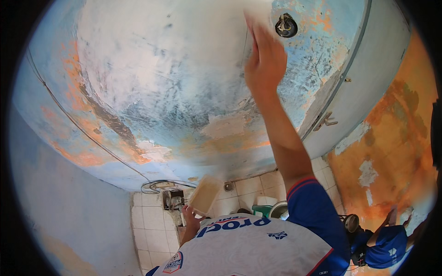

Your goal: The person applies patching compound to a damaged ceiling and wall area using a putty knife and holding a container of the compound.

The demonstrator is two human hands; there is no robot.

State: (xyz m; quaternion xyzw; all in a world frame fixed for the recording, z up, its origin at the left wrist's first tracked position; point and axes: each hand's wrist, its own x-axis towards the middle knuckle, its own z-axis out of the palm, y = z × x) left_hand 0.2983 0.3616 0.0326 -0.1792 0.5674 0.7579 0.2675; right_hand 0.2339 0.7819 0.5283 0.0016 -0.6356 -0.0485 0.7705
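My right hand (266, 69) is raised against the upper part of a patchy wall (184, 55), beside a round black hole with wires (286, 25). Its fingers are drawn together and point upward. A pale, smeared edge shows by the fingertips, but I cannot make out what the hand holds. Low on the left, my left hand (191, 217) grips the lower end of a beige rectangular board (205, 195), held tilted in front of my shirt. The wall is whitish in the middle, with grey smears, blue paint and orange patches around it.
Loose cable (83, 117) runs down the left wall to a coil near an open floor box (173, 200). A green bucket (262, 210) and a metal pot (279, 210) stand on the tiles. At right are a door handle (325, 121) and another person in blue (386, 246) by an orange wall.
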